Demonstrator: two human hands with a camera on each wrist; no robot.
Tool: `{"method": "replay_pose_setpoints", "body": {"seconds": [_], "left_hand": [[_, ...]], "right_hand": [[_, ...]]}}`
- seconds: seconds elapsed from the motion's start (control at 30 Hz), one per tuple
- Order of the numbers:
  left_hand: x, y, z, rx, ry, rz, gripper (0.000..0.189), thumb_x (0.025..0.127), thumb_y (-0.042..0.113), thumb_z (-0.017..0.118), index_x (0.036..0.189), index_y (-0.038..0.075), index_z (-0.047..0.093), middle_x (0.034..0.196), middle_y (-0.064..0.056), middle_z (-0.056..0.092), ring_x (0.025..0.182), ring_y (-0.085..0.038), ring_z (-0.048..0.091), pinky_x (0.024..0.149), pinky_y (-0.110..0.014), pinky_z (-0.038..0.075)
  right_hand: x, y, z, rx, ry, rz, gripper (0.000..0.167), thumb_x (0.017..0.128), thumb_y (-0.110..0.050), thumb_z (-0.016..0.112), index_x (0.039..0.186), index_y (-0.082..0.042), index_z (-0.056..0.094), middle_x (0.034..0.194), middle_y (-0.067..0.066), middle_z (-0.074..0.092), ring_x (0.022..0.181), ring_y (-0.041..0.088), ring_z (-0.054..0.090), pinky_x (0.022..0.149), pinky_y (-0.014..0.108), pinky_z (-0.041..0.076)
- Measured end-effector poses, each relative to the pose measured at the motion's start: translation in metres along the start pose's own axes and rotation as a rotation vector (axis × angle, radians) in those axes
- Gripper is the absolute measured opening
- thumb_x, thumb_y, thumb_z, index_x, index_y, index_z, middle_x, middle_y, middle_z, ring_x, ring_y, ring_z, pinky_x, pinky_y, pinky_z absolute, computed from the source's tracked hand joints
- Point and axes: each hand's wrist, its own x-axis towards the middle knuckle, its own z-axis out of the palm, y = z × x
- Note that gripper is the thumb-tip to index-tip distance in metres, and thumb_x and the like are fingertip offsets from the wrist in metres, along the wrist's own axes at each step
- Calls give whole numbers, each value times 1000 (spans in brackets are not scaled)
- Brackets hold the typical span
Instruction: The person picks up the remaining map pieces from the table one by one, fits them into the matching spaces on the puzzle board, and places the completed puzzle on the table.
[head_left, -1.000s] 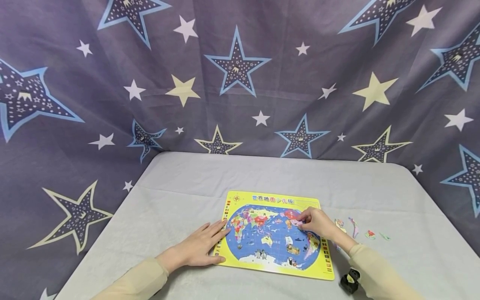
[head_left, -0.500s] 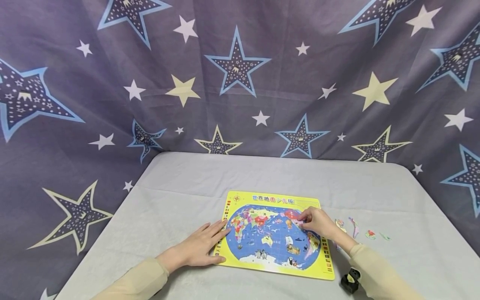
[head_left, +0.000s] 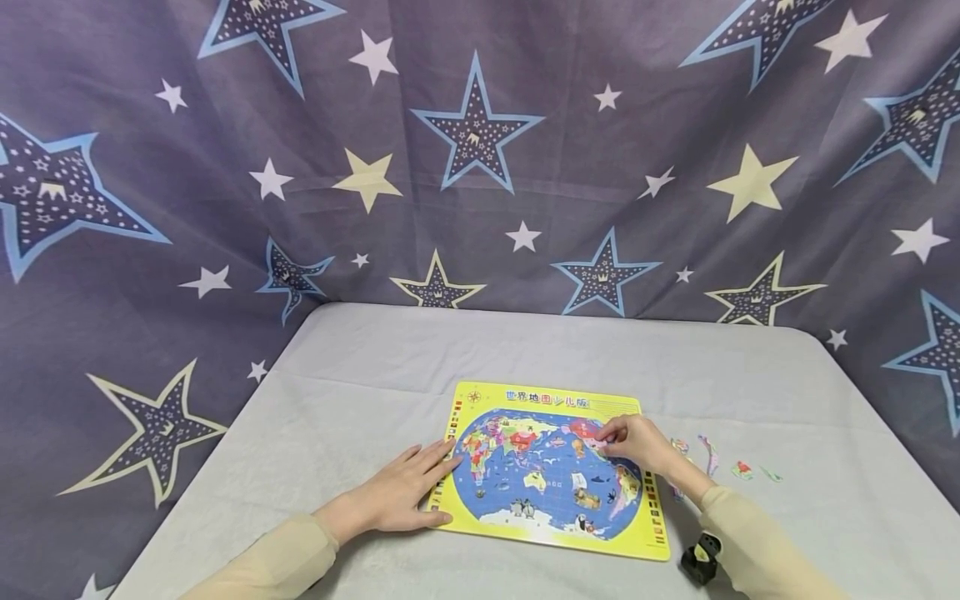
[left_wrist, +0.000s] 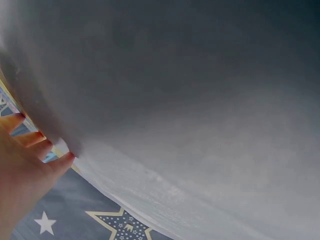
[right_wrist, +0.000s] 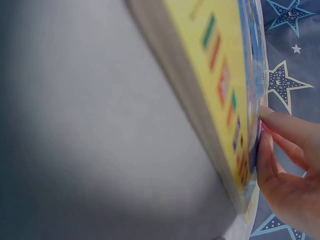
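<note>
A yellow-bordered world map puzzle board (head_left: 551, 540) lies flat, with country pieces set in its blue oval. My left hand (head_left: 396, 493) rests on the board's left edge, fingers spread; the left wrist view shows this hand (left_wrist: 30, 160) from behind. At the upper right of the map, over North America, my right hand (head_left: 641, 443) pinches a small pink puzzle piece (head_left: 595, 445) between thumb and fingertips. In the right wrist view, the right hand's fingertips (right_wrist: 266, 114) are right at the map's surface, and most of the piece is hidden by them.
Several loose puzzle pieces lie right of the board, among them a long pinkish piece (head_left: 708, 455), a red and green piece (head_left: 742, 471) and a thin green piece (head_left: 771, 474). A small black object (head_left: 700, 560) sits by the right sleeve. A star-patterned curtain (head_left: 480, 217) hangs behind the grey-covered table (head_left: 375, 358).
Very little differs: my right fingertips shift slightly at the same part of the map, and the head view moves a touch. My left hand stays put.
</note>
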Motion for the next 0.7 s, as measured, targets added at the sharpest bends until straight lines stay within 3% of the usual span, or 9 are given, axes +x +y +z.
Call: {"method": "replay_pose_setpoints", "body": {"seconds": [0.7], "left_hand": [[0,1,-1,-7,-16,-11,81,81,67,33,142,14,23,148,-6,14,134,-21,15,105,-45,18]], "right_hand": [[1,1,3,3,24,-1,8,74,-2,68,82,-1,65,69,1,52,61,10,45,53,19,40]]}}
